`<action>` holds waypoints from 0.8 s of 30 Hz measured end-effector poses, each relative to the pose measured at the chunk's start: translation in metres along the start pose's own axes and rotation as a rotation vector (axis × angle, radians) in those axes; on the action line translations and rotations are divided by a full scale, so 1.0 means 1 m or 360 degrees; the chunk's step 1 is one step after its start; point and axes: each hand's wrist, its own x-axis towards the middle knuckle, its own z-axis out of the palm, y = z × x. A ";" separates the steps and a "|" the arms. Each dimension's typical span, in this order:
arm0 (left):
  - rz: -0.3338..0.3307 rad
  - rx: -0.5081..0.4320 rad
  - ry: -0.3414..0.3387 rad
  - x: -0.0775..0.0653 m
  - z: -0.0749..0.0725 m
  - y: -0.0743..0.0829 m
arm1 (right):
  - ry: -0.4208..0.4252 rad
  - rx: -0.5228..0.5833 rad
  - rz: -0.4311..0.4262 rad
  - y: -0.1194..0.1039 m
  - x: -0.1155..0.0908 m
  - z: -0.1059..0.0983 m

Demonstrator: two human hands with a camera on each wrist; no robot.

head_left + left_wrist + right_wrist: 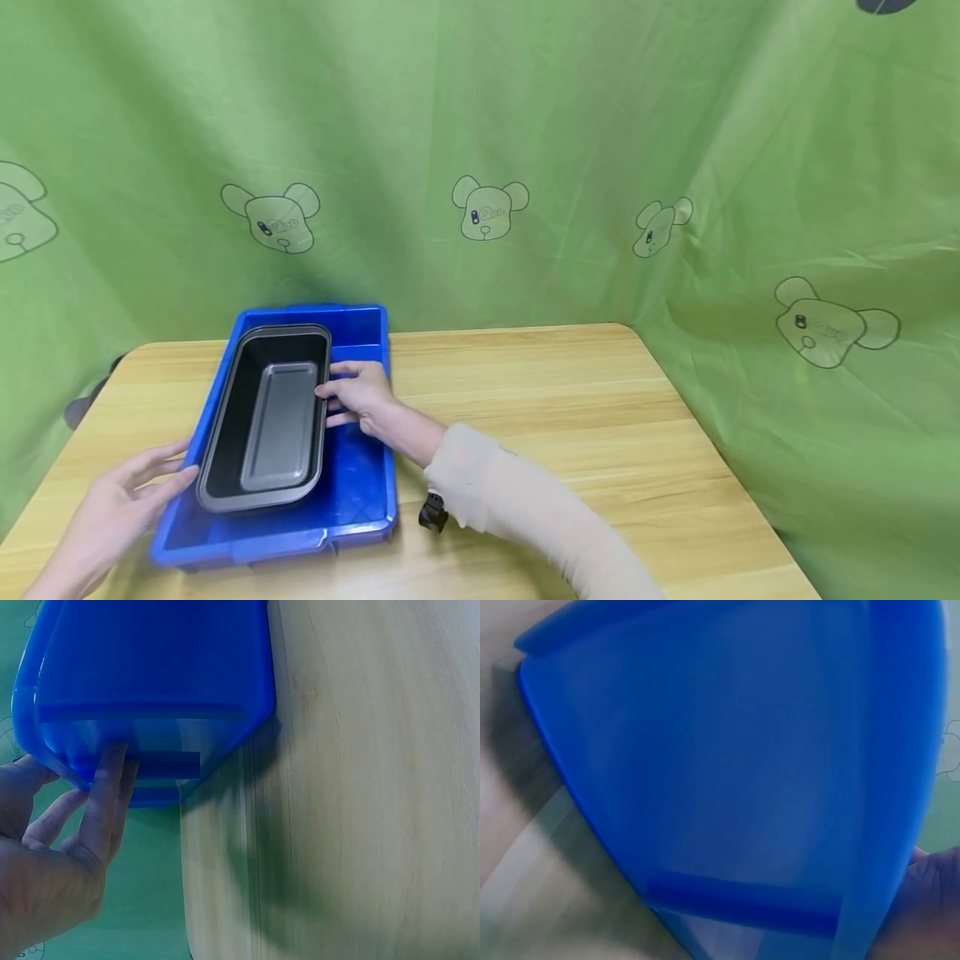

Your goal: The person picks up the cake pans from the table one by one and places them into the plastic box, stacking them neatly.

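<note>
A dark grey loaf pan [281, 429] sits inside a blue plastic tray [360, 479], slightly slanted and closer to its left side. My right hand [360, 396] pinches the pan's right rim, thumb over the top edge and fingers against the outer side. At the tray's left edge, my left hand [112, 508] holds the rim, its thumb on top. The left wrist view shows the fingers [105, 802] of that hand on the tray's outer wall. In the right wrist view the tray wall hides most of my right hand [926, 907].
The tray stands on the left part of a wooden table [540, 417]. A green curtain [570, 108] printed with bear heads hangs behind and to the right. A small black device [432, 511] shows under my right sleeve.
</note>
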 end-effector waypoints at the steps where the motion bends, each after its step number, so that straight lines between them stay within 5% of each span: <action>1: -0.0004 -0.0004 -0.0004 0.000 0.000 0.000 | 0.0009 -0.0002 0.0000 0.001 0.000 0.001; 24: -0.0006 0.0024 0.0000 0.001 0.000 0.001 | 0.0045 0.0009 0.0007 0.011 0.001 0.010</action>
